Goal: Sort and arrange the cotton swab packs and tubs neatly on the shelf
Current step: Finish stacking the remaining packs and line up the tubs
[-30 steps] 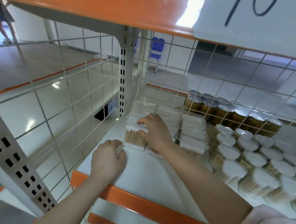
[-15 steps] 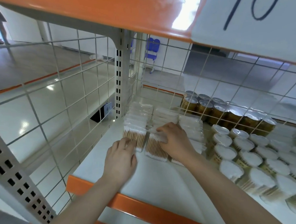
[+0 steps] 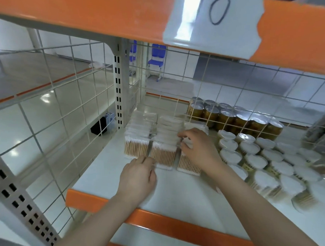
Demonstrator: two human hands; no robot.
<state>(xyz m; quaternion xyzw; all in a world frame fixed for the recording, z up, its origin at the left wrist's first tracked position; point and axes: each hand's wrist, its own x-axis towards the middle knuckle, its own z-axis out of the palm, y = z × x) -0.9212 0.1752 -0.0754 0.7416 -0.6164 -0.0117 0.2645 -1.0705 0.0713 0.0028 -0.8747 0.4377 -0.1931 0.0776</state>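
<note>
Where hands (image 3: 199, 145) meet packs (image 3: 163, 152), sign (image 3: 213, 23) "0"

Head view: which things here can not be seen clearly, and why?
- Right-hand swab pack: the right hand covers its top.
- Left hand fingertips: blurred, so grip on the middle pack is unclear.
- Paper sign: cut off by the top edge.
- Tubs at far right: motion-blurred.

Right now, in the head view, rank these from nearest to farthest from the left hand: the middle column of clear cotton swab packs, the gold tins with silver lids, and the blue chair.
1. Middle column of clear cotton swab packs: just ahead of the left hand.
2. Gold tins with silver lids: back right, behind the mesh.
3. Blue chair: far beyond the shelf.
</note>
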